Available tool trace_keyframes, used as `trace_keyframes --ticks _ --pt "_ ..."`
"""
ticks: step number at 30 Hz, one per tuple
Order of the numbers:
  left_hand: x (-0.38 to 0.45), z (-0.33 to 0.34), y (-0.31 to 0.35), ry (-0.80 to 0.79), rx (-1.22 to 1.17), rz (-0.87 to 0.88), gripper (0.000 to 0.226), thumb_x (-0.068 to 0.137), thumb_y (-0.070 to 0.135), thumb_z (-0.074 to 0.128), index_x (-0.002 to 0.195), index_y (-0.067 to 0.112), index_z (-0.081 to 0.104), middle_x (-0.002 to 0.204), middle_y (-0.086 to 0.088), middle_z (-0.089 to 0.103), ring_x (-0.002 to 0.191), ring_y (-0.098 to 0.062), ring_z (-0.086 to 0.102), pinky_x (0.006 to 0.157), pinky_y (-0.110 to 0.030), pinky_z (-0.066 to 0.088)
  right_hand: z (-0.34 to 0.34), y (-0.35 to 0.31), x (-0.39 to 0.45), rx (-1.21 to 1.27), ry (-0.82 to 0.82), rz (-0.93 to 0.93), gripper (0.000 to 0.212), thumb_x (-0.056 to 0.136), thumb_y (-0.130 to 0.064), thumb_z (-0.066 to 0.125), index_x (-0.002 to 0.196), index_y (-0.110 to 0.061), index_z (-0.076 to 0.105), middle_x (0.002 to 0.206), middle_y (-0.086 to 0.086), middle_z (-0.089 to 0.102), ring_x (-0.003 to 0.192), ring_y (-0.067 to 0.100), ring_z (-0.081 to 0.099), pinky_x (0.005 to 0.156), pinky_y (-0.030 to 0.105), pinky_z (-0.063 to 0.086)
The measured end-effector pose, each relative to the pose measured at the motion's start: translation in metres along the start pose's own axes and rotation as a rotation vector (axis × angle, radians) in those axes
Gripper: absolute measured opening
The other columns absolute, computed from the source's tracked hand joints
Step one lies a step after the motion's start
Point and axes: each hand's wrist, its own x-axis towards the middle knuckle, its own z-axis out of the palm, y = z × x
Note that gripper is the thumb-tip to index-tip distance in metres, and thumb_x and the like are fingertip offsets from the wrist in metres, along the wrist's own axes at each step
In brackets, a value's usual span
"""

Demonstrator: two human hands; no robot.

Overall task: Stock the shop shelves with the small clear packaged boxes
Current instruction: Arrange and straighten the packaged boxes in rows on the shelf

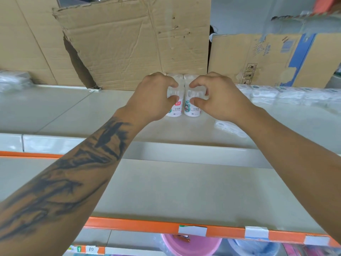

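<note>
Clear plastic, white-labelled: two small boxes, side by side and touching, upright on the cream shelf (73,115). My left hand (155,97) pinches the left box (175,108) between thumb and curled fingers; my right hand (217,97) grips the right box (191,109) likewise. Each grip covers its box's upper half; only the lower labels show, print too small to read. More boxes stand behind, mostly hidden. Further packaged stock (287,95) lies right, blurred. Torn cardboard (132,43) backs the shelf.
</note>
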Motion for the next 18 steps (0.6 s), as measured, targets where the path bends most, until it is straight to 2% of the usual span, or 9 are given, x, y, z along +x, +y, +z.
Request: trace_keyframes --ticks 7,11,15,18 --pt "0.005 0.008 0.003 0.038 -0.039 -0.020 0.039 0.095 0.025 0.071 0.132 0.017 0.067 0.134 -0.007 0.065 0.113 -0.029 0.063 0.101 -0.031 0.043 0.003 -0.001 0.005 -0.017 -0.005 0.018 0.042 0.087 -0.030 0.078 0.127 -0.023 0.065 0.122 0.006 0.056 0.093 0.016 0.049 0.089 0.027 0.041" --pt "0.005 0.010 0.004 0.021 -0.046 -0.022 0.040 0.094 0.024 0.071 0.133 0.017 0.066 0.134 -0.009 0.061 0.110 -0.030 0.064 0.100 -0.034 0.046 0.004 -0.002 0.005 -0.023 -0.007 0.028 0.043 0.087 -0.032 0.077 0.127 -0.024 0.064 0.122 0.005 0.055 0.094 0.017 0.050 0.094 0.036 0.047" --pt "0.001 0.007 0.007 -0.009 -0.079 -0.019 0.046 0.092 0.027 0.072 0.136 0.021 0.062 0.137 -0.008 0.059 0.112 -0.029 0.062 0.100 -0.034 0.046 0.000 -0.004 -0.001 0.000 -0.019 0.013 0.050 0.088 -0.034 0.076 0.133 -0.026 0.058 0.127 0.004 0.054 0.098 0.018 0.052 0.091 0.031 0.044" --pt "-0.012 0.000 0.015 0.085 -0.053 0.019 0.053 0.088 0.033 0.067 0.140 0.025 0.058 0.141 -0.005 0.056 0.119 -0.030 0.061 0.102 -0.043 0.048 -0.012 -0.002 -0.015 0.037 -0.009 0.015 0.053 0.087 -0.038 0.075 0.136 -0.028 0.056 0.131 0.003 0.054 0.106 0.019 0.056 0.096 0.031 0.043"
